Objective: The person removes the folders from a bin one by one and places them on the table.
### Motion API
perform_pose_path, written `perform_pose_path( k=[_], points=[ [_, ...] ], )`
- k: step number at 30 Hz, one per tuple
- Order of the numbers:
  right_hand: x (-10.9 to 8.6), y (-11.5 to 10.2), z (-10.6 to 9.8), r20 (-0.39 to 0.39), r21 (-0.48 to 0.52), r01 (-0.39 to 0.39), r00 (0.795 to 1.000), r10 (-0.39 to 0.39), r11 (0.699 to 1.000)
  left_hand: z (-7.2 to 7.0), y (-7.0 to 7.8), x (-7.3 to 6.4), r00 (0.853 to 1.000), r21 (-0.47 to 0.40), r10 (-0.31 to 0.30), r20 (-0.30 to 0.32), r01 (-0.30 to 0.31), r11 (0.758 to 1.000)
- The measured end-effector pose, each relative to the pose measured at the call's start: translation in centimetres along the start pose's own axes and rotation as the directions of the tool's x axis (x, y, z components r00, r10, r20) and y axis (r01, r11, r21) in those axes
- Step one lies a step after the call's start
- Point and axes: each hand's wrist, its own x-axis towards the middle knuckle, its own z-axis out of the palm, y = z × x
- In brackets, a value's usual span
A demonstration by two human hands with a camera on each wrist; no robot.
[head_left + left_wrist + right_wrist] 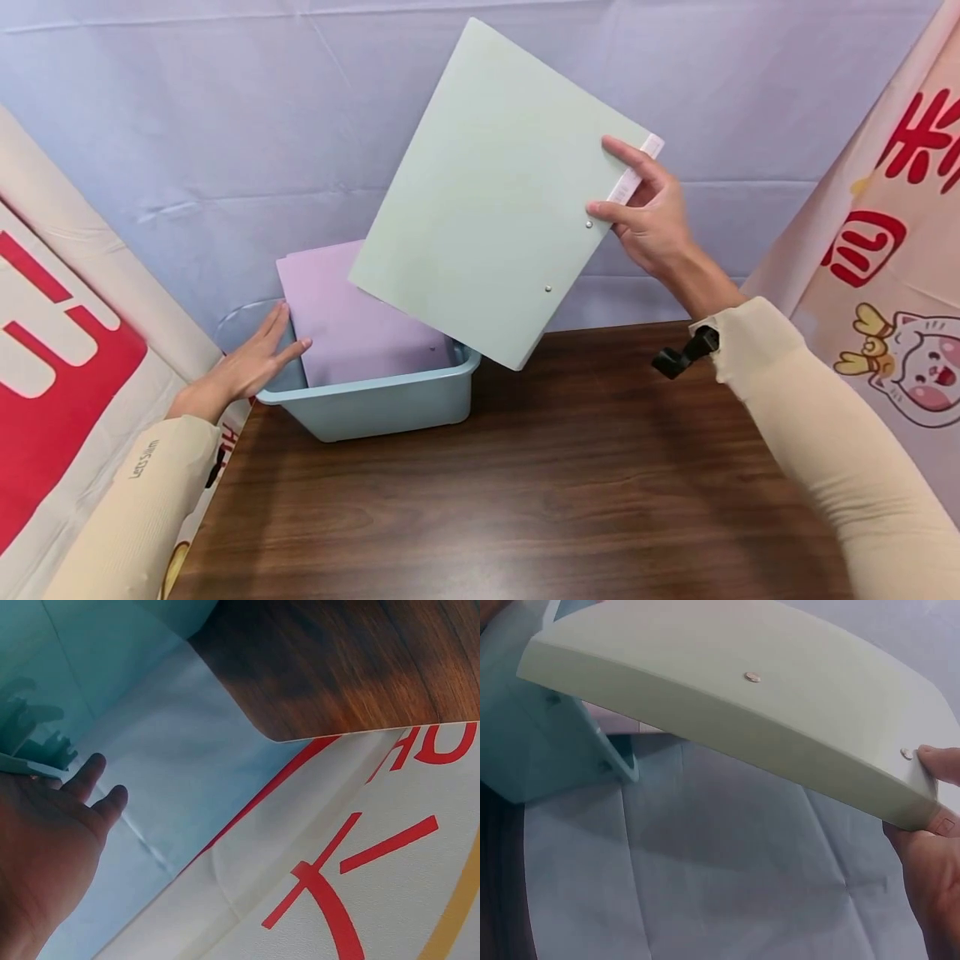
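Note:
A pale green file folder (pixel 495 192) with two metal rivets is held up tilted in the air by my right hand (pixel 654 218). Thumb and fingers pinch it at the white-labelled spine, which the right wrist view shows edge-on along with the folder's cover (pixel 705 667). Below and to the left, a light purple folder (pixel 352 325) leans in a blue plastic bin (pixel 382 408). The green folder's lower left corner overlaps the purple one in the head view. At the bin's left end, my left hand (pixel 243 362) rests at the rim with fingers extended, holding nothing.
The bin stands near the left back edge of a brown wood-grain table (pixel 540 492). A pale blue cloth (pixel 187 125) hangs behind it. Printed banners with red lettering flank the table, the left banner (pixel 67 350) close to my left arm.

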Motion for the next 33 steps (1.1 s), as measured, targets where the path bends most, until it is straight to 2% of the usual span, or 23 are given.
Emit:
perform_pose_path(
  k=[9, 21, 33],
  points=[
    [-0.7, -1.7, -3.1, -0.011, -0.006, -0.018, 1.0, 0.018, 1.0, -0.2, 0.2, 0.2, 1.0, 0.001, 0.014, 0.005, -0.014, 1.0],
    [-2.4, -4.3, -6.8, -0.02, -0.092, -0.069, 0.998, 0.068, 0.993, -0.4, 0.2, 0.2, 1.0, -0.003, 0.003, 0.017, -0.003, 1.0],
    [-4.4, -6.5, -10.1, 0.012, -0.204, -0.137, 0.99, 0.142, 0.969, -0.4, 0.4, 0.1, 1.0, -0.018, 0.003, 0.015, -0.003, 1.0]
  ],
)
